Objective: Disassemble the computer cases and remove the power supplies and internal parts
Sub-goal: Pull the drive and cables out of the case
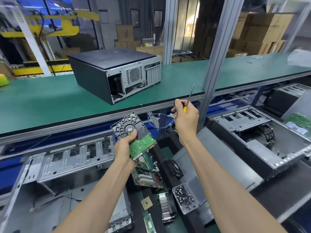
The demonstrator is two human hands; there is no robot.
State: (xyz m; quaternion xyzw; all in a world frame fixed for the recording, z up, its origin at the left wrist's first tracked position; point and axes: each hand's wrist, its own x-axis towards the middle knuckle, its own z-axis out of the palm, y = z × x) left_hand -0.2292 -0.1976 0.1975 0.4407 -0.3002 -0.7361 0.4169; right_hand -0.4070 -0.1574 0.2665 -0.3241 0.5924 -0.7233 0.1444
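A: Status?

B: Black metal hard drive with green circuit board (pixel 133 133) is out of its case, gripped in left hand (pixel 123 151). Right hand (pixel 185 122) grips yellow-handled screwdriver (pixel 188 100) plus blue data cable (pixel 155 121).

A: Cases?

B: 2 grey steel chassis open and stripped: near-left one (pixel 55 167), right one (pixel 262 140). Loose green motherboard (pixel 148 175) lies between them. Black closed computer case (pixel 116 73) on green tabletop (pixel 42 105) untouched; its power-supply bay looks empty, hard to tell.
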